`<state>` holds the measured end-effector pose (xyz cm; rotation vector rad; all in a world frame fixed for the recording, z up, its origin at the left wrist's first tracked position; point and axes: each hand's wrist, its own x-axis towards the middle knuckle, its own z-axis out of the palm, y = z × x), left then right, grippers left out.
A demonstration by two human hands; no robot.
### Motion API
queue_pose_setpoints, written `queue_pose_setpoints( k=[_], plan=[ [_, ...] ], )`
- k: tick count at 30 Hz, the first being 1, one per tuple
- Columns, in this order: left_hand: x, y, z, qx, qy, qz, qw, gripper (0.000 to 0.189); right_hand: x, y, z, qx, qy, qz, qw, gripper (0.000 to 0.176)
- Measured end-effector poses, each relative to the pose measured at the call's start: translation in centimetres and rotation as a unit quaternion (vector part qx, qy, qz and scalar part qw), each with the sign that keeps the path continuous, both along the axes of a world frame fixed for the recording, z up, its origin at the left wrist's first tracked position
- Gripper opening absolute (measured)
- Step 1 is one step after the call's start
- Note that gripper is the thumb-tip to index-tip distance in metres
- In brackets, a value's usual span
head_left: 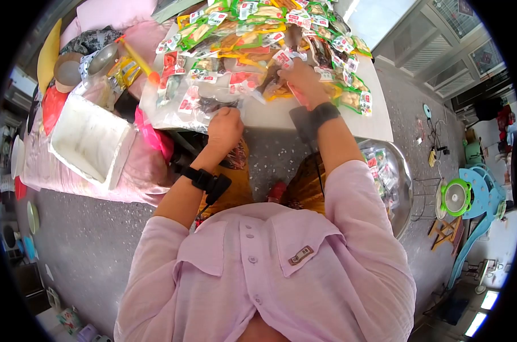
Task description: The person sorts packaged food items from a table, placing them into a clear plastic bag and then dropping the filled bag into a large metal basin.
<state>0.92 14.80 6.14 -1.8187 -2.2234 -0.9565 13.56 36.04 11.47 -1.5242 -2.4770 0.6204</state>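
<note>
Gripping a clear plastic bag of dark snack packets (204, 105) with the left hand (224, 128), fist clenched, right at the white table's (327, 122) near edge. Resting the right hand (301, 80) on the heap of colourful sealed snack packets (258, 28) (fingers curled, can't tell around what).

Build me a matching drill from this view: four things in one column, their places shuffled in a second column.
1. left hand
2. right hand
3. white box
4. metal bowl

A. low down beside the person's right arm, with packets in it
B. on top of the packet pile
C. at the near edge of the table, closed on the clear bag
D. on the pink cloth, left of the table

Pairs: 1-C, 2-B, 3-D, 4-A
</note>
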Motion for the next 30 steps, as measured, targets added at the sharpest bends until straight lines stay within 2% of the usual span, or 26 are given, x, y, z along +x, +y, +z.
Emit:
queue_pose_setpoints(
  k=[5, 11, 14, 16, 18, 20, 21, 23, 24, 26, 27, 28, 29, 30],
  plan=[
    [0.3, 0.3, 0.0, -0.002, 0.007, 0.007, 1.000, 0.004, -0.3, -0.4, 0.8, 0.023, -0.046, 0.019, 0.999, 0.067],
    [0.3, 0.3, 0.0, -0.009, 0.009, 0.012, 1.000, 0.004, -0.8, -1.3, 1.8, 0.052, -0.035, 0.043, 0.997, 0.062],
    [0.3, 0.2, 0.0, 0.011, 0.007, 0.003, 1.000, 0.004, -1.5, 0.3, -0.1, 0.100, 0.064, 0.026, 0.993, 0.047],
    [0.2, 0.2, -0.1, 0.011, 0.001, 0.002, 1.000, 0.004, -1.3, 0.3, -0.2, 0.067, 0.206, 0.053, 0.975, 0.034],
    [0.2, 0.3, -0.1, 0.008, -0.013, -0.003, 1.000, 0.006, -0.7, -0.3, 0.3, 0.035, 0.349, 0.068, 0.934, 0.024],
    [0.1, -0.1, 0.4, -0.001, -0.034, -0.005, 0.999, 0.008, 0.4, -3.5, 2.8, 0.002, 0.490, 0.073, 0.869, 0.016],
    [-0.1, -0.3, 0.8, -0.013, -0.069, -0.007, 0.998, 0.011, 0.6, -5.1, 4.8, -0.170, 0.534, -0.029, 0.828, 0.011],
    [-0.2, -0.7, 1.9, -0.035, -0.139, -0.014, 0.990, 0.019, 1.2, -5.9, 5.5, -0.174, 0.560, -0.021, 0.809, 0.009],
    [-0.1, -0.8, 2.6, 0.018, -0.134, -0.012, 0.991, 0.024, 1.7, -6.2, 5.9, -0.176, 0.574, -0.018, 0.800, 0.008],
    [0.3, -1.5, 3.9, 0.119, -0.125, -0.010, 0.985, 0.036, 3.1, -7.0, 6.7, -0.214, 0.546, 0.058, 0.808, 0.006],
    [0.6, -1.9, 4.9, 0.113, -0.148, -0.041, 0.982, 0.047, 3.5, -7.1, 6.7, -0.226, 0.529, 0.091, 0.812, 0.007],
    [1.1, -2.1, 5.6, 0.074, -0.267, -0.080, 0.958, 0.046, 3.7, -7.6, 7.1, -0.237, 0.513, 0.126, 0.816, 0.007],
    [1.7, -2.2, 6.2, 0.035, -0.381, -0.118, 0.916, 0.044, 4.1, -8.7, 7.7, -0.223, 0.476, 0.142, 0.839, 0.007],
    [2.1, -2.3, 6.4, -0.004, -0.489, -0.154, 0.859, 0.042, 4.1, -9.6, 7.4, -0.238, 0.462, 0.154, 0.840, 0.007]
  ],
)
